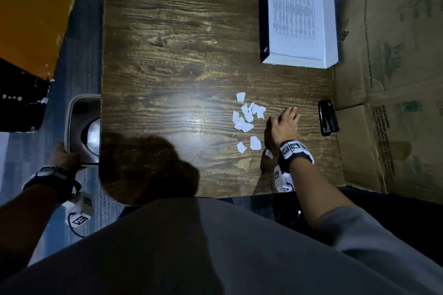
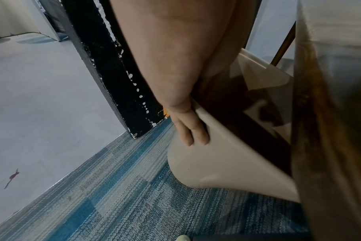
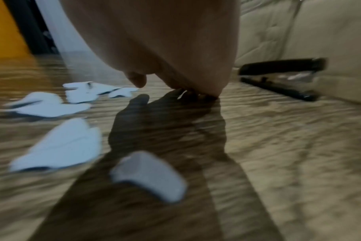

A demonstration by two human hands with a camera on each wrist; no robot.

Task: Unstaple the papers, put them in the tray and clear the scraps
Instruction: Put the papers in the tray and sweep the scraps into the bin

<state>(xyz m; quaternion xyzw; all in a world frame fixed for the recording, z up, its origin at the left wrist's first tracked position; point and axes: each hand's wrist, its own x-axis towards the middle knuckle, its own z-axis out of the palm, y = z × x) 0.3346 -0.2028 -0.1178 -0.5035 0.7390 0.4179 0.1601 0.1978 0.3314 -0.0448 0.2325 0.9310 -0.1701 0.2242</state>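
Observation:
Several torn white paper scraps point(image 1: 247, 115) lie on the wooden table point(image 1: 179, 55), right of centre; they are blurred in the right wrist view point(image 3: 60, 146). Just right of the scraps, my right hand point(image 1: 286, 117) point(image 3: 167, 86) has straight fingers, tips down on the wood, holding nothing. A white tray point(image 1: 263, 19) at the far right holds a stack of printed papers point(image 1: 297, 12). My left hand point(image 1: 63, 154) point(image 2: 188, 124) grips the rim of a beige bin point(image 1: 79, 108) point(image 2: 227, 163) against the table's left edge, its fingers point(image 2: 196, 132) on the outer wall.
A black stapler point(image 1: 328, 118) point(image 3: 278, 78) lies by the table's right edge, close to my right hand. Cardboard point(image 1: 383, 79) stands along the right side. Blue carpet point(image 2: 113, 195) lies under the bin.

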